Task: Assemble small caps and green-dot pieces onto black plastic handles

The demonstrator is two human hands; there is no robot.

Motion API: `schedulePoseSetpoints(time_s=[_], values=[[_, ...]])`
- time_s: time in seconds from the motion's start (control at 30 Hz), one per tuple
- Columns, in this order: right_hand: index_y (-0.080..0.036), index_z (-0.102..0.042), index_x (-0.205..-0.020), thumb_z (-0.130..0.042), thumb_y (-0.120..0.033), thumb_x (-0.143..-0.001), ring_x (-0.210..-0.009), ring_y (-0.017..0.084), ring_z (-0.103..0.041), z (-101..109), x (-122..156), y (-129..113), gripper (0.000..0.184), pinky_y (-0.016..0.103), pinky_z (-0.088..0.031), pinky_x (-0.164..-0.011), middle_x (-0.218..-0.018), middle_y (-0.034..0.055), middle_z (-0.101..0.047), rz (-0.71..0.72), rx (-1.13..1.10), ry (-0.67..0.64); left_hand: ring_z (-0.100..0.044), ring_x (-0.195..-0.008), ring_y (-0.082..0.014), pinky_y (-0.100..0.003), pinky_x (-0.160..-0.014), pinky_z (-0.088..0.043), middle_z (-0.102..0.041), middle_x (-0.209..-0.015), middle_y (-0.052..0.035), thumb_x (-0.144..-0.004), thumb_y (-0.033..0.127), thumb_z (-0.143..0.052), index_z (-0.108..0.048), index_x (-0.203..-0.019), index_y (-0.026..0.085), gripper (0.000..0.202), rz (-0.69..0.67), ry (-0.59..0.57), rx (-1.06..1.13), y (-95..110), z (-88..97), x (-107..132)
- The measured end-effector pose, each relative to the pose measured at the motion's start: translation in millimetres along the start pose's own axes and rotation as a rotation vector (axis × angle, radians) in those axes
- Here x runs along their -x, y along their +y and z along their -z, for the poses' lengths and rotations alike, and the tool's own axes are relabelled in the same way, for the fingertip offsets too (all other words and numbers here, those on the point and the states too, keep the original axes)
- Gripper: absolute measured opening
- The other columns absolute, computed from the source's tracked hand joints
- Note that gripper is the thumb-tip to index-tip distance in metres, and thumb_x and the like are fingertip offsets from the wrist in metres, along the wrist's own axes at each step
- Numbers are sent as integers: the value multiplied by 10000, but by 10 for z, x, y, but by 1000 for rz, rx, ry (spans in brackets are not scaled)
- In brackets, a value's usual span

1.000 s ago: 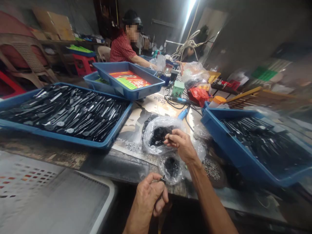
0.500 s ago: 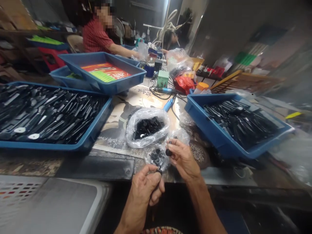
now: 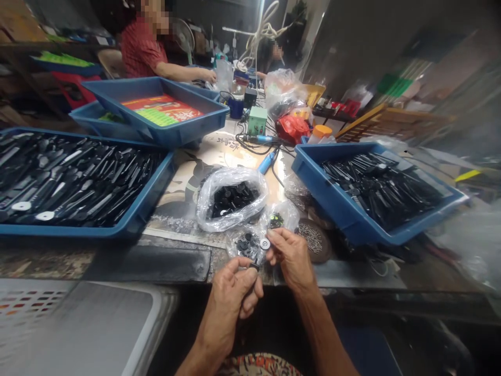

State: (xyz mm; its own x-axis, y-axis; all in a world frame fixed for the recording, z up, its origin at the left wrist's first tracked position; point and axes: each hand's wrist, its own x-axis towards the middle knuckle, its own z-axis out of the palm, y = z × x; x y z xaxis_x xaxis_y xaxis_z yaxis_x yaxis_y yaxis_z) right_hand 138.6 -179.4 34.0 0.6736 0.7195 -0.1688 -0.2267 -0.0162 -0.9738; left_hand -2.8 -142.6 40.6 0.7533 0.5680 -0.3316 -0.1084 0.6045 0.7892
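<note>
My left hand (image 3: pixel 238 287) is closed in a pinch on a small black part (image 3: pixel 254 266), mostly hidden by the fingers. Between the thumb and fingertips of my right hand (image 3: pixel 291 256) is a small round disc (image 3: pixel 265 244), its pale face with a dark centre turned toward me. The two hands are close but apart, over the table's front edge. Just beyond them lies a small clear bag of black parts (image 3: pixel 246 244). Behind that stands a larger open plastic bag (image 3: pixel 205 214) full of black pieces. Another small bag (image 3: pixel 289 214) holds black and yellow-green bits.
Blue trays of long black parts stand at left (image 3: pixel 133 222) and right (image 3: pixel 340 222). Small screws (image 3: pixel 311 237) lie in a round dish. A blue tool (image 3: pixel 266 163) and a green box (image 3: pixel 257 121) with cables are farther back. A person in red (image 3: pixel 143 47) works across the table.
My right hand has turned the disc, so its pale face now shows instead of a dark side. My left hand keeps its pinch. The view has shifted slightly.
</note>
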Motion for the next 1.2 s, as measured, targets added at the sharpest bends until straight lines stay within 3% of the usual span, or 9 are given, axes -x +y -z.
schedulePoseSetpoints(time_s=[0.37, 0.57, 0.67, 1.2], values=[[-157, -590, -680, -681, -358, -739, -423, 61, -409, -46, 75, 58, 229, 182, -233, -388, -539, -34, -546, 26, -24, 7, -275, -406, -18, -152, -376, -181, -534, -599, 37, -842, 291, -547, -466, -913, 170, 161, 2, 10, 11, -1, 16, -18], [-170, -464, -580, -709, -354, -710, -363, 34, -281, -126, 106, 104, 333, 182, -179, -358, -451, -88, -377, 53, -71, 59, -279, -404, -19, -156, -374, -172, -538, -598, 30, -831, 317, -559, -467, -888, 172, 181, 14, 10, 15, -10, 20, -22], [-176, -458, -601, -725, -365, -693, -349, 31, -275, -171, 128, 121, 340, 180, -166, -343, -450, -95, -373, 37, -52, 47, -286, -408, -19, -156, -379, -172, -535, -605, 29, -837, 317, -551, -470, -877, 169, 173, 8, 7, 17, -16, 24, -20], [-177, -462, -634, -705, -386, -714, -352, 31, -305, -198, 252, 119, 330, 158, -224, -334, -445, -98, -377, 24, 138, 27, -268, -396, -22, -154, -371, -158, -521, -580, 45, -840, 285, -525, -426, -893, 177, 156, 43, 18, 16, -89, 63, 9]])
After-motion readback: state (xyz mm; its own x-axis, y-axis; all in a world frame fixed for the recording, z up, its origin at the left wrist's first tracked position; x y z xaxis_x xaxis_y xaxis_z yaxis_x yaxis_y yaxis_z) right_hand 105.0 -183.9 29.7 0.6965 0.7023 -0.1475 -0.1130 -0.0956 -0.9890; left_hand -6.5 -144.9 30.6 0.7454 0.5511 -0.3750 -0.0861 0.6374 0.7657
